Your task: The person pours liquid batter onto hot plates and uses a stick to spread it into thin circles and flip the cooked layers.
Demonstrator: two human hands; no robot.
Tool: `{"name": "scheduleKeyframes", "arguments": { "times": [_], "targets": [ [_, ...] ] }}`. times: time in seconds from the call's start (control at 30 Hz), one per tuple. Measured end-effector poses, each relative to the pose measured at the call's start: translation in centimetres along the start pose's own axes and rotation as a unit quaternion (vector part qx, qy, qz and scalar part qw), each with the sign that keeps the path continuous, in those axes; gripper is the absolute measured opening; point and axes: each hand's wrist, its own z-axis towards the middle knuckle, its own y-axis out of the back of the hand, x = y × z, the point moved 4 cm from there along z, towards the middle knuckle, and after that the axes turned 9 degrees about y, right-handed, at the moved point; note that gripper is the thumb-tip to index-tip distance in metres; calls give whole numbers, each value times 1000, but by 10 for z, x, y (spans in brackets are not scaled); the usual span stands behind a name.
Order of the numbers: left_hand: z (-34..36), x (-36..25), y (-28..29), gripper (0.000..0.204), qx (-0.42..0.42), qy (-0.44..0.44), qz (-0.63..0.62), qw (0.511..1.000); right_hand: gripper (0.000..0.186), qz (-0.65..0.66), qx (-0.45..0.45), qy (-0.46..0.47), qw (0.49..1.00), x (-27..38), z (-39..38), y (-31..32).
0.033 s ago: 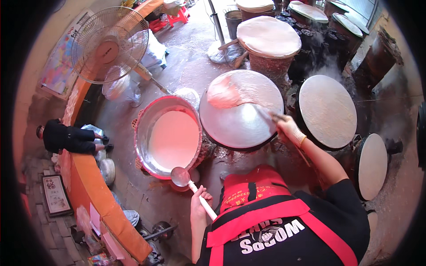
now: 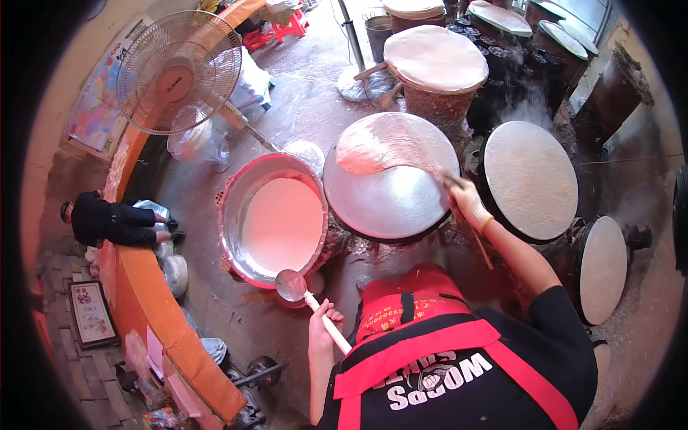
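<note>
My left hand point(image 2: 326, 324) is closed around the white handle of a ladle point(image 2: 292, 285), whose round bowl is over the near rim of a wide red-rimmed basin point(image 2: 236, 261). Pale batter point(image 2: 283, 222) lies in the basin. My right hand point(image 2: 470, 203) grips a wooden-handled batter spreader point(image 2: 450, 178) over a round griddle point(image 2: 390, 204), at its right side. Its thin handle sticks out below the hand. Pale wet batter point(image 2: 365, 147) covers the griddle's far part in a curved smear; the near part is bare metal. The spreader's working edge is hard to make out.
More round griddles carry pale sheets: one on the right point(image 2: 530, 179), another lower right point(image 2: 603, 271), another behind point(image 2: 436, 59). Steam rises at the back right. A standing fan point(image 2: 178, 75) is at upper left. A person in black point(image 2: 107, 221) is by the orange-topped counter point(image 2: 150, 308).
My right hand and the spreader have shifted very slightly, and the batter's smear now reaches farther right over the griddle. My left hand and the ladle stay in place.
</note>
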Motion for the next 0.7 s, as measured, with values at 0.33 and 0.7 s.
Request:
{"name": "scheduleKeyframes", "arguments": {
  "times": [0.33,0.7],
  "targets": [
    [-36,35,-1,17,-26,-2,-52,998,39,-102,249,69,961,-20,12,-29],
    [-63,41,11,16,-69,-9,-45,997,37,-101,266,-69,956,-1,-18,-20]
  ]
}}
